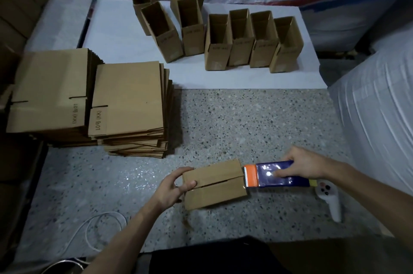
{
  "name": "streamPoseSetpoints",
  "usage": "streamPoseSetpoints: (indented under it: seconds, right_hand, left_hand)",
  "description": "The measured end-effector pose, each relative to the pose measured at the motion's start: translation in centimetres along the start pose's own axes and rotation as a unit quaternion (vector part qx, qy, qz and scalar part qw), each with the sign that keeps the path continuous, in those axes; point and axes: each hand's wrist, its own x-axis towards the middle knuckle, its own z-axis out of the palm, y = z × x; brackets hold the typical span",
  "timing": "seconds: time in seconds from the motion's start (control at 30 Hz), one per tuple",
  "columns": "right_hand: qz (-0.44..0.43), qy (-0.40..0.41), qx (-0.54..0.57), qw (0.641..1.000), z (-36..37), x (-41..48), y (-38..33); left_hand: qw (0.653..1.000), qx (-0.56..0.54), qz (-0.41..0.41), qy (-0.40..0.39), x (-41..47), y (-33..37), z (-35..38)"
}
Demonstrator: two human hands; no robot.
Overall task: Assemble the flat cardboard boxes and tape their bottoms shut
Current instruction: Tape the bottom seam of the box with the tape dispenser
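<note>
A small cardboard box (pixel 214 184) stands on the speckled floor with its folded bottom flaps facing up and a seam running across them. My left hand (pixel 176 186) grips the box's left end. My right hand (pixel 304 165) holds a blue tape dispenser (pixel 274 176); its orange toothed end touches the box's right edge. Two stacks of flat cardboard boxes (pixel 127 99) lie at the left. Several assembled boxes (pixel 241 39) stand open-topped on a white sheet (pixel 125 39) at the back.
A white hand controller (pixel 330 200) lies on the floor just right of the dispenser. A white cable (pixel 98 226) loops at the lower left. Large white sacks (pixel 380 106) bulge at the right. Brown cartons (pixel 13 5) stack up at the far left.
</note>
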Motion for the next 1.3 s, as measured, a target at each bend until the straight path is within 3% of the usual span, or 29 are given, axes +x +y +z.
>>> streamPoseSetpoints:
  seconds: [0.27, 0.5, 0.87, 0.97, 1.13, 1.3]
  right_hand:
    - [0.067, 0.028, -0.042, 0.996, -3.4, -0.6, 4.3]
    - [0.055, 0.022, -0.235, 0.970, 1.2, 3.1, -2.8]
    - [0.071, 0.031, -0.274, 0.958, 2.4, 5.1, -6.9]
    - [0.066, 0.061, -0.353, 0.931, 4.0, 5.5, -6.0]
    - [0.162, 0.158, -0.151, 0.962, 5.9, 5.5, 0.0]
    - [0.185, 0.196, -0.071, 0.960, 11.4, 5.7, 0.9]
  left_hand:
    - [1.000, 0.004, 0.010, -0.023, 0.1, -0.1, -0.2]
    - [0.999, -0.006, 0.009, -0.031, 0.1, -0.1, -0.2]
    - [0.999, 0.000, 0.024, -0.021, -0.3, 0.1, -0.1]
    - [1.000, 0.015, 0.019, -0.017, -0.6, 0.2, 0.0]
    - [1.000, 0.004, 0.008, -0.003, -0.7, 0.7, 0.4]
    - [1.000, 0.024, -0.004, -0.018, -0.9, 1.6, 0.5]
